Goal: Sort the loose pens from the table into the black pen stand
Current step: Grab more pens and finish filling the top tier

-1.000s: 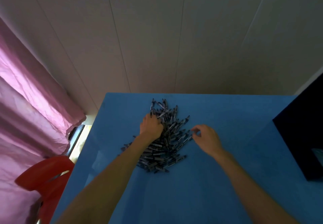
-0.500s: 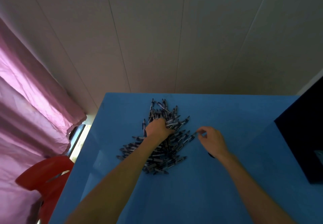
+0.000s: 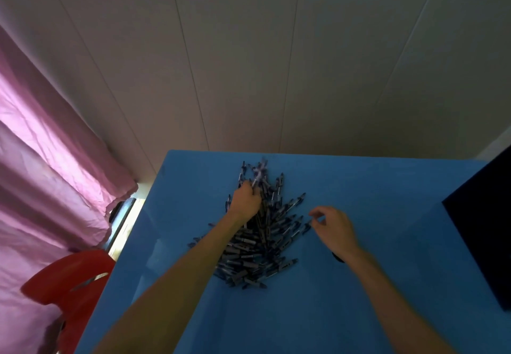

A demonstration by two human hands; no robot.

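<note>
A heap of several dark loose pens (image 3: 260, 237) lies on the blue table (image 3: 345, 312). My left hand (image 3: 245, 202) sits on the far part of the heap and grips a pen (image 3: 258, 174), whose blurred tip sticks up beyond the knuckles. My right hand (image 3: 333, 229) hovers at the heap's right edge with fingers curled. A dark pen end (image 3: 338, 258) pokes out under its wrist, while thumb and forefinger stand slightly apart. The black pen stand (image 3: 486, 237) is a large dark box at the table's right edge, well right of both hands.
A panelled wall rises behind the table's far edge. A pink curtain (image 3: 47, 176) hangs at the left, with a red plastic chair (image 3: 69, 281) below it beside the table's left edge. Bare blue surface lies between the heap and the stand.
My left hand slid toward the far end of the heap and lifted a pen. My right hand drew back a little to the right, away from the heap.
</note>
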